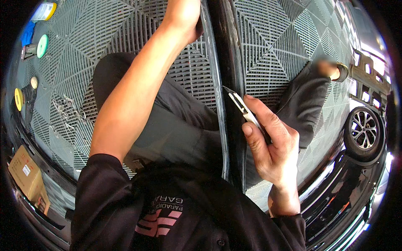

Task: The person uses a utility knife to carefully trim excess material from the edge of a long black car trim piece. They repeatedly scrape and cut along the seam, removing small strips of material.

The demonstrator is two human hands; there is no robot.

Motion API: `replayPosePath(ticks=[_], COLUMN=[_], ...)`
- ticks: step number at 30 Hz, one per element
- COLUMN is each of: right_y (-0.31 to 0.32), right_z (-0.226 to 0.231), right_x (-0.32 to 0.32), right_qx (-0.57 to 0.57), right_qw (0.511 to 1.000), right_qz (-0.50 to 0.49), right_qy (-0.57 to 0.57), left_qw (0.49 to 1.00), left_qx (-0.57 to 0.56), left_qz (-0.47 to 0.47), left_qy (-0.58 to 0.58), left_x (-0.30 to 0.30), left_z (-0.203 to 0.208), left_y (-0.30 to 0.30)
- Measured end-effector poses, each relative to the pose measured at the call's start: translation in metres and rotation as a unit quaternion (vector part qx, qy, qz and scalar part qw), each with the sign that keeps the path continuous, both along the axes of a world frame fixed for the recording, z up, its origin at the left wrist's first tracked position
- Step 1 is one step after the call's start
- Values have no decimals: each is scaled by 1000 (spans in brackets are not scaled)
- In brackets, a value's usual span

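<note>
In my right hand is a utility knife, held between thumb and fingers. Its pointed blade reaches to the left-hand edge of a long black car-trim-like panel, close to or touching it; I cannot tell which. The panel stretches from the top of the view down to my lap, between my legs, with a pale grey line along its left edge. My left hand lies beside the panel's far end, at the top edge of the view. Its fingers are cut off or hidden there.
Grey slatted tiles cover the floor. Clear scraps lie at left, near polishing pads, a yellow-backed tool and a cardboard box. A black car and a wheel stand at right.
</note>
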State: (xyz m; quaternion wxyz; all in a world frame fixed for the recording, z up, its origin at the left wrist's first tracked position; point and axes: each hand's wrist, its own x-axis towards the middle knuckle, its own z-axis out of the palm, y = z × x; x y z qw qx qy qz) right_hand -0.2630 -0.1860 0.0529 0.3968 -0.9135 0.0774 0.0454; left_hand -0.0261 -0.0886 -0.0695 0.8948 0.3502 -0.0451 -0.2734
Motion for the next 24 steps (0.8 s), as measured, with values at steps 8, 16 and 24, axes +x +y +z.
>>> replayPosePath(ticks=[8,16,24], right_y=[5,9,9], right_z=[8,6,5], right_x=[2,2,7], right_qx=[-75,-95,-142], right_qw=[996,994,988], right_qz=[4,-2,54], right_qy=[51,51,33], left_qw=[1000,999,998], left_qx=[0,20,36], left_qz=[-4,-11,37], left_qy=[-4,-37,-42], left_x=[-1,-3,-2], left_z=[2,5,0], left_y=[2,6,-1])
